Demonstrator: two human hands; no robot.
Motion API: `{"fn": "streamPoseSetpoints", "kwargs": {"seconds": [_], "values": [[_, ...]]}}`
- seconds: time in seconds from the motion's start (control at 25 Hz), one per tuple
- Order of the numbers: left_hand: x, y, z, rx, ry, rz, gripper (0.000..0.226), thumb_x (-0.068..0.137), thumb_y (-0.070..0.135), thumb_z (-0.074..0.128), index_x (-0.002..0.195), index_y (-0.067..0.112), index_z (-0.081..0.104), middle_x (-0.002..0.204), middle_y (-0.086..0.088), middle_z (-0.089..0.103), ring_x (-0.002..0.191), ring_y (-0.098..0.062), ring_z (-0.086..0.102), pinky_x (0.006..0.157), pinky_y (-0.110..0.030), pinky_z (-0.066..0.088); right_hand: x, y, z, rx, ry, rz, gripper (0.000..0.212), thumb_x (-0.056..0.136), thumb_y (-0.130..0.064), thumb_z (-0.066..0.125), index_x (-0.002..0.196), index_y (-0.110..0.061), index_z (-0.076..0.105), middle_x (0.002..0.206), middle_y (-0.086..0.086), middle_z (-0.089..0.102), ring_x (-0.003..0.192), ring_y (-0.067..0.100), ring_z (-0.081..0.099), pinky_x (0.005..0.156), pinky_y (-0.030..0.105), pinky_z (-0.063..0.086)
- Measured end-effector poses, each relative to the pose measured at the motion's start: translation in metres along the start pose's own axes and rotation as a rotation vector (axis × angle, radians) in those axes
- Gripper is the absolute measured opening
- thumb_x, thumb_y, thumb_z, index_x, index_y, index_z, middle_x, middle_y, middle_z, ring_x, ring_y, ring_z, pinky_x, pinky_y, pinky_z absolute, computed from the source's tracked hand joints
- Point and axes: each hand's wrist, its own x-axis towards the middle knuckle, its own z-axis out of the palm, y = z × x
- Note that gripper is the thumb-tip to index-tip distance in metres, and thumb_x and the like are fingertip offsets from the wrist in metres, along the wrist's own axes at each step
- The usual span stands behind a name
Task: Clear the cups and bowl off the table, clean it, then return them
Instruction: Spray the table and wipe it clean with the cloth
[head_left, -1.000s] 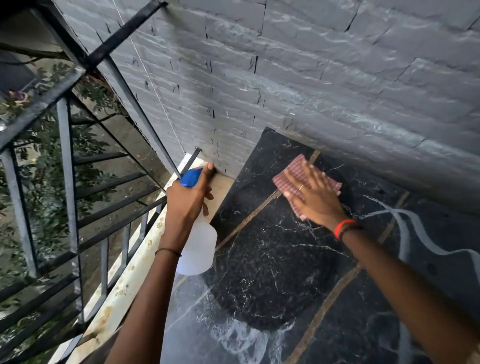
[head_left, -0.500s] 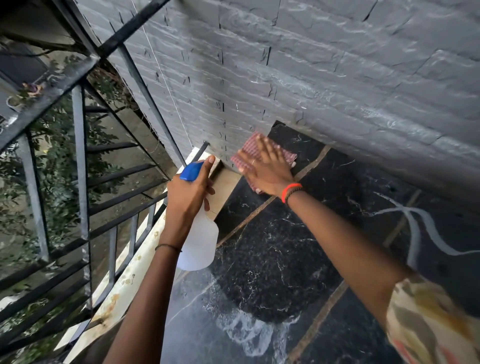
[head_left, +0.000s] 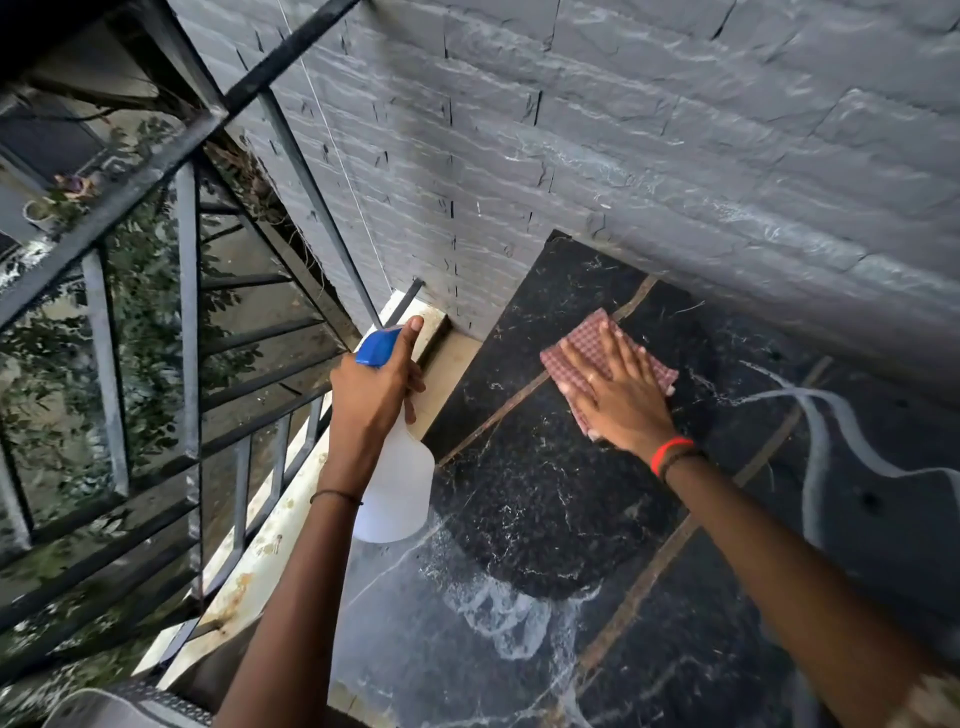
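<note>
Right hand (head_left: 618, 400) is pressing cloth (head_left: 584, 340) flat at table (head_left: 545, 493)'s far side — streaks (head_left: 498, 613) lying nearer. Left hand (head_left: 371, 384) is gripping spray bottle (head_left: 397, 493).

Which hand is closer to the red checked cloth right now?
Right. The right hand lies flat on the cloth; the left hand holds the spray bottle apart, to its left.

Light: soft, even daylight, coming in from the open side beyond the railing (head_left: 187, 322); no hard shadows.
Glare: pale sheen on the wet near part of the table (head_left: 405, 623).
Distortion: wide-angle bending of wall (head_left: 675, 130) courses and bars (strongest at the edges).
Blur: foliage (head_left: 145, 312) and lower corners soft.
</note>
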Motion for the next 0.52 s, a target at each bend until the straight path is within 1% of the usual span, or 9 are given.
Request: {"fn": "streamPoseSetpoints", "kwargs": {"seconds": [0.08, 0.12, 0.24, 0.32, 0.36, 0.44, 0.52], "values": [[-0.011, -0.007, -0.004, -0.017, 0.007, -0.006, 0.032, 0.09, 0.056, 0.054, 0.074, 0.029, 0.062, 0.066, -0.01, 0.068, 0.037, -0.014, 0.053, 0.07, -0.039, 0.054, 0.023, -0.027, -0.004, 0.042, 0.003, 0.045, 0.058, 0.091, -0.067, 0.007, 0.142, -0.05, -0.016, 0.157, 0.011, -0.02, 0.146, 0.03, -0.013, 0.118, 0.051, -0.004], [-0.014, -0.01, -0.006, -0.022, 0.012, 0.0, 0.03, 0.09, 0.056, 0.054, 0.077, 0.031, 0.063, 0.066, -0.01, 0.068, 0.036, -0.014, 0.053, 0.067, -0.037, 0.053, 0.031, -0.048, -0.004, 0.043, -0.007, 0.02, 0.057, 0.092, -0.066, 0.008, 0.141, -0.049, -0.017, 0.157, 0.012, -0.021, 0.145, 0.031, -0.015, 0.117, 0.052, -0.006], [-0.025, -0.018, -0.01, -0.016, 0.031, 0.018, 0.025, 0.09, 0.057, 0.055, 0.082, 0.034, 0.064, 0.067, -0.012, 0.069, 0.039, -0.014, 0.055, 0.064, -0.035, 0.052, 0.012, -0.111, 0.002, 0.019, -0.05, -0.158, 0.059, 0.089, -0.066, -0.003, 0.144, -0.048, -0.017, 0.155, 0.015, -0.024, 0.144, 0.034, -0.017, 0.116, 0.056, -0.004], [-0.032, -0.021, -0.013, -0.018, 0.044, 0.017, 0.029, 0.089, 0.058, 0.055, 0.08, 0.032, 0.065, 0.069, -0.012, 0.07, 0.044, -0.014, 0.057, 0.069, -0.038, 0.052, -0.026, -0.132, 0.01, 0.008, -0.065, -0.258, 0.064, 0.085, -0.066, -0.01, 0.145, -0.047, -0.015, 0.155, 0.017, -0.024, 0.144, 0.034, -0.018, 0.117, 0.054, -0.005], [-0.035, -0.021, -0.015, -0.015, 0.05, 0.016, 0.032, 0.089, 0.058, 0.055, 0.079, 0.03, 0.066, 0.069, -0.011, 0.071, 0.046, -0.014, 0.058, 0.072, -0.039, 0.052, -0.048, -0.133, 0.016, 0.009, -0.061, -0.287, 0.063, 0.086, -0.067, -0.008, 0.146, -0.046, -0.013, 0.156, 0.016, -0.023, 0.144, 0.032, -0.018, 0.117, 0.052, -0.006], [-0.042, -0.022, -0.018, -0.011, 0.065, 0.011, 0.038, 0.089, 0.059, 0.054, 0.076, 0.025, 0.066, 0.069, -0.01, 0.071, 0.048, -0.014, 0.059, 0.076, -0.039, 0.053, -0.093, -0.117, 0.031, 0.011, -0.029, -0.318, 0.061, 0.092, -0.066, 0.002, 0.148, -0.046, -0.005, 0.157, 0.013, -0.019, 0.145, 0.031, -0.015, 0.118, 0.051, -0.004], [-0.051, -0.023, -0.023, -0.015, 0.075, 0.009, 0.042, 0.088, 0.061, 0.054, 0.074, 0.023, 0.066, 0.068, -0.009, 0.071, 0.049, -0.015, 0.059, 0.078, -0.04, 0.054, -0.122, -0.082, 0.041, -0.021, 0.015, -0.307, 0.059, 0.095, -0.064, 0.005, 0.149, -0.044, -0.003, 0.158, 0.015, -0.014, 0.146, 0.033, -0.008, 0.118, 0.053, 0.003]]}}
